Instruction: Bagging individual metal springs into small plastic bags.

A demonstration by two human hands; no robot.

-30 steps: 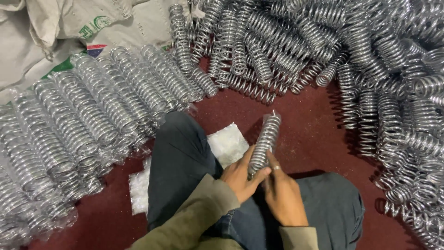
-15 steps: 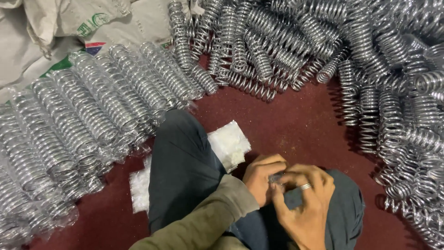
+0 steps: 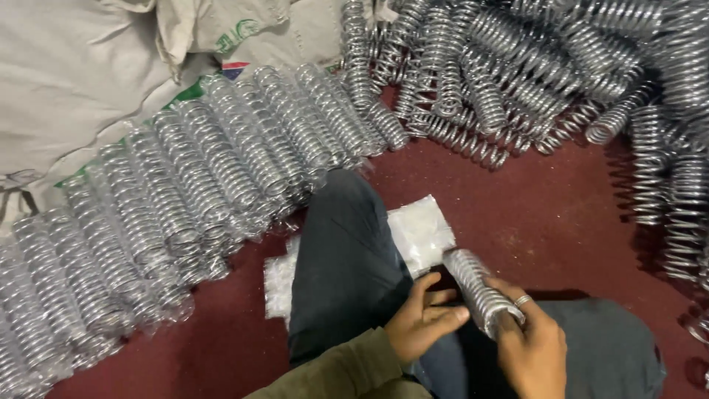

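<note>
Over my lap I log the metal coil spring (image 3: 478,290) lying tilted between both hands, its lower end gripped by the closed right hand (image 3: 533,353). Left hand (image 3: 422,319) sits just beside the spring, half open, fingers loosely curled toward it; contact unclear. Bagged springs (image 3: 185,192) lie left on the red floor (image 3: 532,214).

Dim, even light; glints on the coil springs (image 3: 221,170); slightly soft focus.
</note>
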